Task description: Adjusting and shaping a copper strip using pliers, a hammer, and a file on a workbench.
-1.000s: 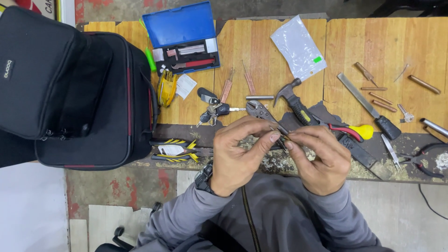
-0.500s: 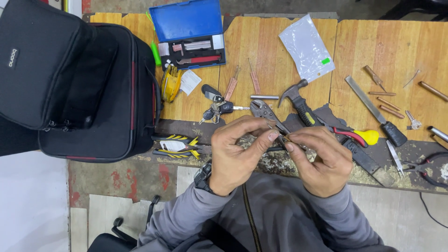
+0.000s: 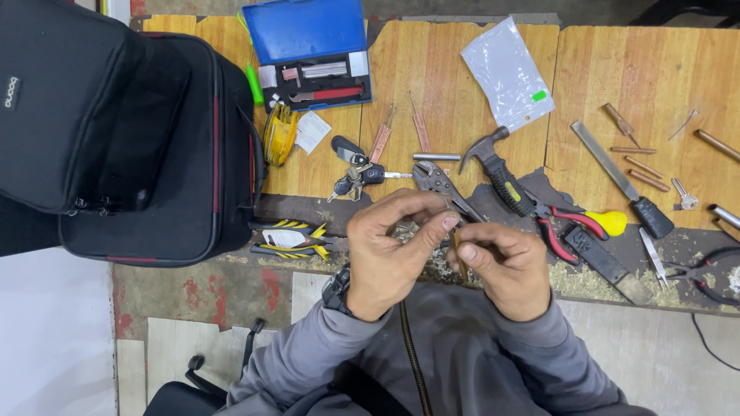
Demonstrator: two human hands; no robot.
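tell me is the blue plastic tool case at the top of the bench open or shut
Open. The blue plastic tool case has its lid folded back, and its black tray of small tools is exposed.

Even overhead light on my surface (image 3: 462, 85), soft short shadows, mild glare on the plastic bag (image 3: 505, 73), sharp focus, slight edge distortion

A workshop; scarred wooden bench (image 3: 455, 85) strewn with hammer (image 3: 497, 168), pliers (image 3: 566, 223), file (image 3: 617, 173), metal filings.

Open plastic case (image 3: 308, 31) showing blue; zipped fabric bag (image 3: 116, 131) showing black with red piping; hammer handle (image 3: 509, 185) showing black; plier grips (image 3: 566, 223) showing red; wooden desk (image 3: 447, 85) showing tan.
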